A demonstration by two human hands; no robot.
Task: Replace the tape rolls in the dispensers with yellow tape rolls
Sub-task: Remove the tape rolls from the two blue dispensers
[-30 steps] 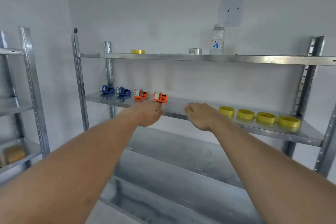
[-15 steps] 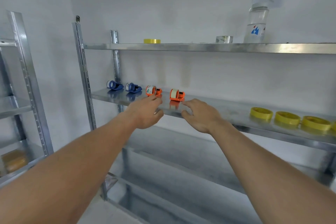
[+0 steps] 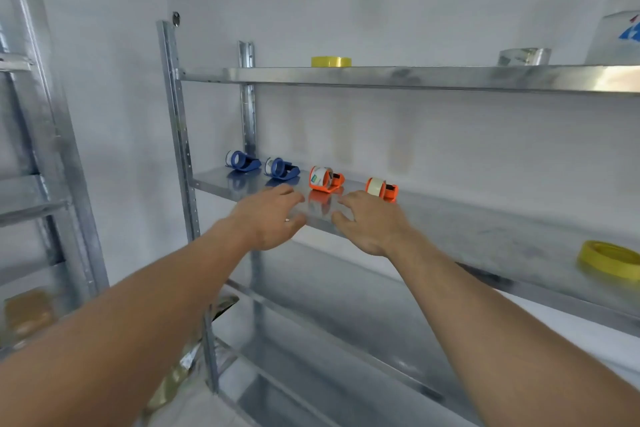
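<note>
Several small tape dispensers stand in a row on the middle metal shelf (image 3: 485, 239): two blue ones (image 3: 242, 161) (image 3: 281, 168) at the left, then two orange ones (image 3: 325, 179) (image 3: 381, 188), each with a pale roll. My left hand (image 3: 273, 217) and my right hand (image 3: 369, 222) hover at the shelf's front edge, just in front of the left orange dispenser, fingers loosely bent, holding nothing. A yellow tape roll (image 3: 609, 258) lies on the same shelf at the far right.
Another yellow roll (image 3: 331, 61), a clear tape roll (image 3: 523, 56) and a plastic bottle (image 3: 620, 35) stand on the top shelf. A second metal rack (image 3: 41, 156) stands at the left. Lower shelves run below my arms.
Both hands have moved left along the shelf, from in front of the right orange dispenser to the left one. The view has shifted left and closer; most yellow rolls left the frame.
</note>
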